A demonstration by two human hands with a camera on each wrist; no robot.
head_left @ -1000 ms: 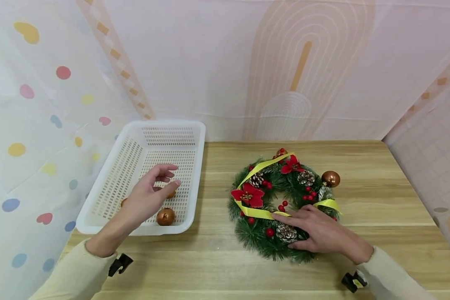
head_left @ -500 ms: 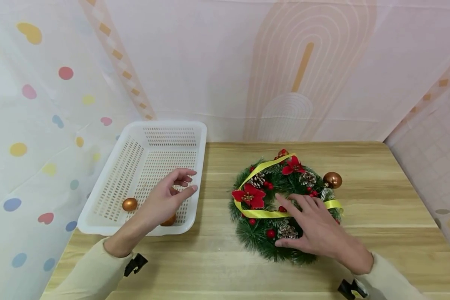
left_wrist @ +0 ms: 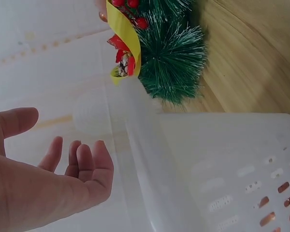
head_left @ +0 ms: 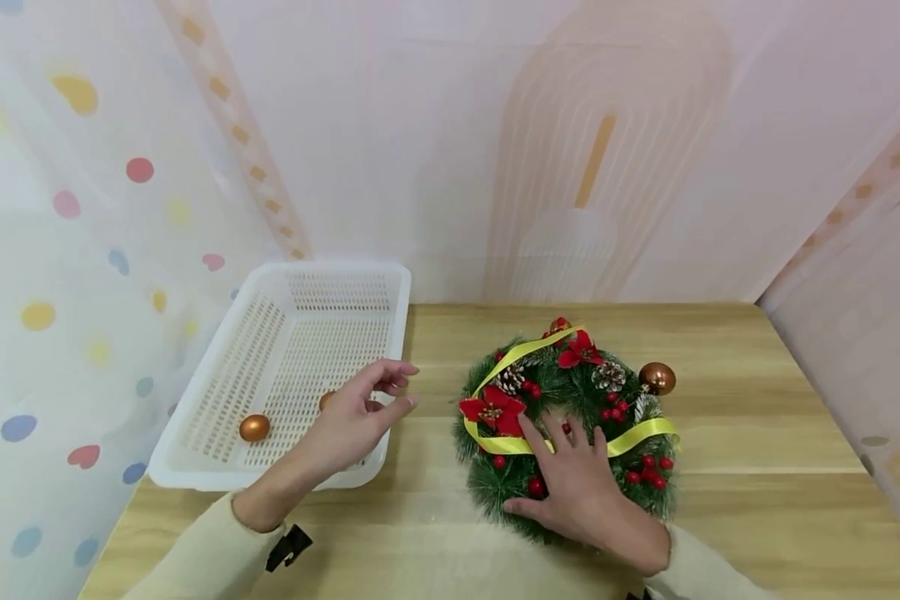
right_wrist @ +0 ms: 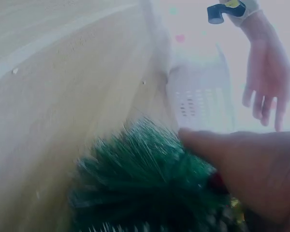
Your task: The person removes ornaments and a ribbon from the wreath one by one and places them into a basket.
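Note:
A green Christmas wreath [head_left: 487, 492] lies on the table, trimmed with red flowers [head_left: 492, 410], berries and pine cones [head_left: 609, 376]. Loosely across it runs a yellow ribbon [head_left: 641, 435]. My right hand [head_left: 581, 492] is spread over the wreath's front part, fingertips at the ribbon and thumb over the needles; in the right wrist view the thumb [right_wrist: 217, 150] overlaps the greenery. Holding nothing, my left hand [head_left: 356, 417] hovers by the right rim of a white plastic basket [head_left: 400, 333], its fingers loosely bent toward the wreath.
Inside the basket are copper-coloured baubles [head_left: 255, 427], one partly hidden by my left hand. Another copper bauble [head_left: 657, 378] sits at the wreath's right edge. Patterned cloth [head_left: 450, 150] hangs behind the wooden table [head_left: 765, 400] and along its sides.
My left hand has moved right from over the basket's inside to its right rim. My right hand has left the ribbon, spread its fingers and shifted left across the wreath.

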